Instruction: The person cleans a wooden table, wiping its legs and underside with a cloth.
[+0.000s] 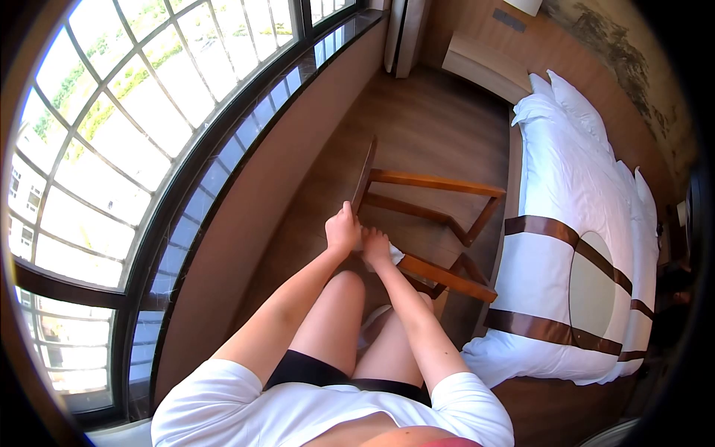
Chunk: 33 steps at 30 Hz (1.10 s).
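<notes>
And here, on the brown wooden floor [436,112], is the wooden frame [436,179], set between the window wall and the bed, its angled legs reaching toward the bed's side. The thin board [365,167] at its window-side end is seen nearly edge-on. It is grasped at its near end by the left hand [343,229], fingers curled closed around it. Just beside, the right hand [375,246] is lowered, its fingers bent; what is pinched under them cannot be told. A white cloth [396,255] is bunched right by that hand, at the end of the lower bar.

Outward now: the barred window [112,112] is filled with glare, a dark tiled sill [229,155] is run along beneath it, and a curtain [403,37] is gathered at the far corner. The other side is hemmed in by the bed [532,268], dressed in white, crossed by brown bands [530,325] and topped by pillows [577,108].

The frame's nearest joints are covered by hands and right forearm. Something pale between the thighs is only partly seen, and the room's edges are lost in black.
</notes>
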Each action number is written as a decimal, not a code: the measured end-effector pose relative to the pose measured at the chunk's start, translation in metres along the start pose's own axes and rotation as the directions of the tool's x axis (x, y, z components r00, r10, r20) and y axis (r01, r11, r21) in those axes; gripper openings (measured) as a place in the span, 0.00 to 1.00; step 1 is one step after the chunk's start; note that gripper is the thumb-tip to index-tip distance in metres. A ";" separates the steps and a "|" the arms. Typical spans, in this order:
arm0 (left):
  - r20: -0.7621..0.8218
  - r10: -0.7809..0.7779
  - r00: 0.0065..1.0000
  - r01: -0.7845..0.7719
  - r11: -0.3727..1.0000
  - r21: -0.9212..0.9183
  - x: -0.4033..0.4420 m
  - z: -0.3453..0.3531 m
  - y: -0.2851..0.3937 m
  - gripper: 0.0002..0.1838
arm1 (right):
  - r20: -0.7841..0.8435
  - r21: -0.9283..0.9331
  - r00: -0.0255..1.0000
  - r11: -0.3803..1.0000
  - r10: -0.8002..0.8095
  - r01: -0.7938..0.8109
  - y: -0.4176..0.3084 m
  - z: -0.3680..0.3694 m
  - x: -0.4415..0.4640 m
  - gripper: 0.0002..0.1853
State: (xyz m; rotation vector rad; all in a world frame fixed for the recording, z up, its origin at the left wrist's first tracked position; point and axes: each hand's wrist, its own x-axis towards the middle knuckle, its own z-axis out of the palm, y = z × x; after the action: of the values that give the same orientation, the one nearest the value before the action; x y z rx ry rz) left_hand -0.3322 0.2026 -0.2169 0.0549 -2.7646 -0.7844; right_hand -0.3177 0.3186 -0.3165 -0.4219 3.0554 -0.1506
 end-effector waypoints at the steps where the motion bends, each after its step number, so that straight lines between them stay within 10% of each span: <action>1: 0.001 -0.004 1.000 0.004 1.000 0.000 0.000 0.000 0.000 0.14 | 0.000 -0.003 1.000 1.000 -0.001 0.001 0.005 -0.004 -0.003 0.21; 9: -0.017 0.013 1.000 -0.013 1.000 0.003 0.000 0.000 -0.001 0.15 | -0.020 0.003 1.000 1.000 -0.022 0.022 0.075 -0.023 -0.065 0.36; 25: -0.025 0.011 1.000 -0.011 1.000 -0.015 0.001 -0.003 0.001 0.11 | -0.068 0.046 0.981 0.983 0.181 -0.179 0.166 -0.036 -0.127 0.29; 33: 0.003 -0.010 1.000 0.010 1.000 0.009 0.004 -0.005 0.002 0.12 | 0.370 0.026 0.922 0.990 0.117 -0.136 0.171 -0.038 -0.091 0.26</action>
State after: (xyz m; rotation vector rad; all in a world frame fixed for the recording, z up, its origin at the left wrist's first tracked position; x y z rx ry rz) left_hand -0.3342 0.2015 -0.2106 0.0687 -2.7729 -0.7754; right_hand -0.2784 0.5111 -0.2929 -0.2169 2.6910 -0.1264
